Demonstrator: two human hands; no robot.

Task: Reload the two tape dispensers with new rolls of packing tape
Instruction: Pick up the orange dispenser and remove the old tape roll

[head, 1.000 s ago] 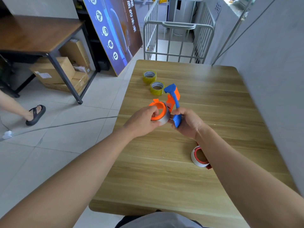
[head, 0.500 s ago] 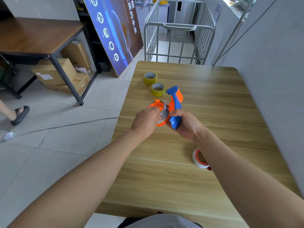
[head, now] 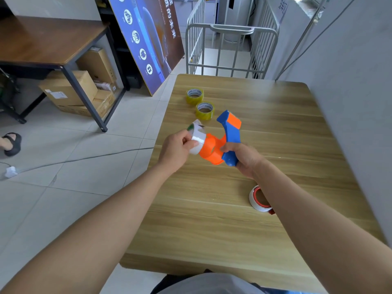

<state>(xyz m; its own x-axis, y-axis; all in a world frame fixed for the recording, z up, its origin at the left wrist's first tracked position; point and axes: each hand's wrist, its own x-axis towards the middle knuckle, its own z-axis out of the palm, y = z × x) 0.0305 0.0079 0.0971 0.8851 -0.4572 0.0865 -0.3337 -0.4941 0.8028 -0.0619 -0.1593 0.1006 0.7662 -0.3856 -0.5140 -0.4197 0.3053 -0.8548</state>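
Tape dispenser (head: pixel 220 143), blue-orange, held above counter (head: pixel 265 128) mid-frame. Right hand (head: pixel 244 159) clenched round blue handle, wrist bent inward. Left hand (head: pixel 179 148) pinches the white empty core (head: pixel 197 141) at the orange spool's end, fingers curled. Both forearms reach in from frame bottom. Second dispenser (head: pixel 259 199) near right edge, partly hidden behind right forearm. Two yellowish tape rolls (head: pixel 204 110) farther back; their core print too small to read.
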